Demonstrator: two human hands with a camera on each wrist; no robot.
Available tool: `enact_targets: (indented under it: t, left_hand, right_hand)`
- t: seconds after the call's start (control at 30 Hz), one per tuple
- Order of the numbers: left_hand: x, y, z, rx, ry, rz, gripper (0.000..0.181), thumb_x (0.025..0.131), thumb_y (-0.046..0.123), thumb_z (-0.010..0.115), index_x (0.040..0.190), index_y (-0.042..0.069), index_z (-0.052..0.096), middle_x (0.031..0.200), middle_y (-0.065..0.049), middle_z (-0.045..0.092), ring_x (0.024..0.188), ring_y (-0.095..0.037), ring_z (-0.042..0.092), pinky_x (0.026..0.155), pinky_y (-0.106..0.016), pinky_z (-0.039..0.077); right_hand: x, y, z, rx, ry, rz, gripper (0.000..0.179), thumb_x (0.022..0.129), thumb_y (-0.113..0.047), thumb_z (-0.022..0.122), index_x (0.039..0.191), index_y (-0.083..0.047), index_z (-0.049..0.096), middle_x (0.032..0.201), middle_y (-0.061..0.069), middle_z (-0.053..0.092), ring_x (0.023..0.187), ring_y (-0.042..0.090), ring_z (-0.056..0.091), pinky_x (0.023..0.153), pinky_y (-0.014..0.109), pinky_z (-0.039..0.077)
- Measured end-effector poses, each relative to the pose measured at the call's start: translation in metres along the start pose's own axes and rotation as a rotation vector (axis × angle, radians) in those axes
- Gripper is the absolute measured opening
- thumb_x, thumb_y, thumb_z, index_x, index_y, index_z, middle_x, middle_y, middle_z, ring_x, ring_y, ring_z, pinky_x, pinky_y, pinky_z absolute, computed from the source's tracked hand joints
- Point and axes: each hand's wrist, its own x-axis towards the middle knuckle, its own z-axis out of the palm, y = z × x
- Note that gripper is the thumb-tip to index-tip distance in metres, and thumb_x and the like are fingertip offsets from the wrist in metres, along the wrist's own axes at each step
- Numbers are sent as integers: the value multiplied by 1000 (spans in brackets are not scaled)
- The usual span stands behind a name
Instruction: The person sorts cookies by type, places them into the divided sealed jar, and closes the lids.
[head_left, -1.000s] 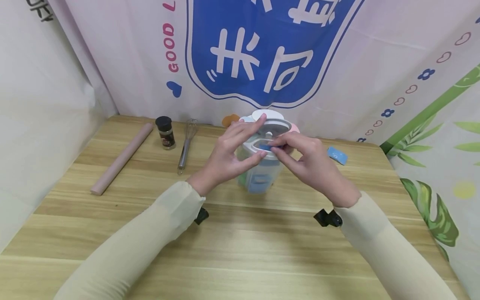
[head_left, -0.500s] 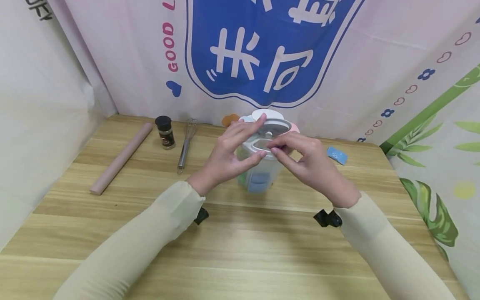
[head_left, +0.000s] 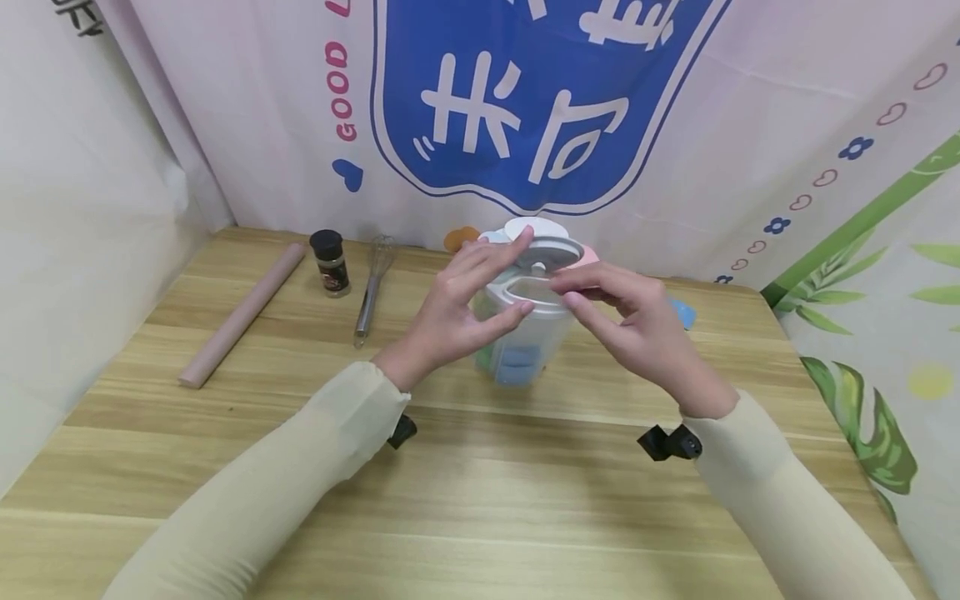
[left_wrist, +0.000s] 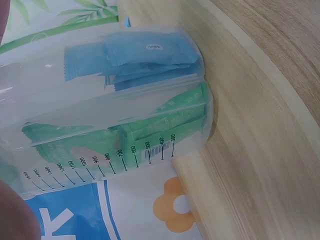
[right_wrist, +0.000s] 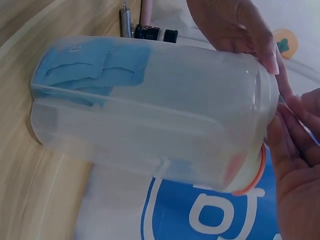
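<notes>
A clear divided storage container (head_left: 551, 327) stands upright near the table's back edge, its grey-rimmed flip lid (head_left: 553, 252) raised. My left hand (head_left: 457, 304) grips the container's top, thumb on the near side and fingers across the far side. Beside the opening is my right hand (head_left: 633, 321), thumb and fingers slightly apart, with nothing seen between them. Blue packets (right_wrist: 80, 65) lie at the bottom of one compartment. Green packets (left_wrist: 165, 120) fill part of another, behind printed measuring marks, in the left wrist view. Another blue packet (head_left: 684, 313) lies on the table, partly behind my right hand.
Left of the container are a whisk (head_left: 372, 287), a black-capped spice jar (head_left: 331, 263) and a pink rolling pin (head_left: 242, 317). A printed curtain (head_left: 285, 125) hangs right behind the wooden table (head_left: 480, 508).
The blue packet my right hand pinched at the opening has dropped inside. My right hand has then drawn back to the right. The left hand stays on the container.
</notes>
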Motion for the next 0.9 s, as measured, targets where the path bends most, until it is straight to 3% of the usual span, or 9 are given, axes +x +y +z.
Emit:
enact_targets:
  t: [0.13, 0.27, 0.4, 0.5, 0.6, 0.73, 0.8, 0.9]
  left_hand:
    - [-2, 1, 0, 10, -14, -29, 74, 90, 20, 81, 155, 8, 49, 144, -10, 67, 138, -26, 59, 134, -47, 28]
    - [-2, 1, 0, 6, -1, -24, 73, 90, 21, 81, 154, 7, 50, 143, -11, 68, 137, -26, 60, 134, -47, 27]
    - [-1, 0, 0, 6, 9, -9, 73, 89, 21, 81, 154, 7, 50, 142, -11, 69, 136, -26, 60, 134, -46, 28]
    - [-1, -1, 0, 10, 9, -7, 73, 89, 21, 81, 154, 7, 50, 141, -11, 69, 136, -25, 61, 134, -45, 28]
    - [-1, 0, -1, 11, 6, -10, 74, 89, 21, 81, 154, 7, 50, 142, -11, 69, 136, -26, 60, 134, -45, 28]
    - [-1, 1, -2, 10, 0, -18, 74, 90, 22, 81, 155, 7, 49, 142, -12, 68, 136, -26, 60, 134, -45, 27]
    - [-1, 1, -2, 6, -2, -21, 74, 90, 22, 81, 155, 7, 49, 143, -12, 68, 136, -26, 60, 134, -45, 27]
    - [0, 2, -1, 0, -8, -23, 74, 90, 22, 81, 155, 8, 49, 143, -11, 68, 137, -26, 59, 134, -45, 27]
  right_hand:
    - [-9, 6, -9, 127, 62, 8, 16, 101, 4, 62, 112, 9, 73, 112, 9, 79, 102, 9, 73, 92, 18, 62]
    - [-17, 20, -21, 178, 213, 0, 16, 100, 6, 59, 103, 16, 71, 104, -7, 80, 90, 9, 74, 84, 18, 63]
    - [-26, 45, -32, 134, 411, 31, 18, 101, 6, 57, 97, 21, 67, 94, -8, 80, 81, 5, 73, 76, 15, 62]
    - [-36, 69, -41, 17, 503, 166, 23, 104, -2, 58, 98, 19, 68, 90, -15, 77, 79, 2, 71, 74, 11, 60]
    - [-47, 96, -51, -145, 491, 371, 29, 107, -13, 58, 102, 12, 71, 89, -17, 73, 79, -4, 67, 73, 6, 56]
    - [-65, 130, -66, -338, 368, 616, 35, 109, -24, 53, 115, 5, 71, 101, 7, 77, 81, -11, 58, 68, 1, 47]
    - [-73, 143, -73, -402, 292, 707, 37, 110, -25, 50, 121, 5, 69, 112, 21, 73, 85, -5, 56, 68, 3, 44]
    - [-83, 158, -82, -436, 204, 805, 39, 111, -22, 46, 127, 8, 64, 122, 28, 67, 99, 16, 60, 80, 17, 49]
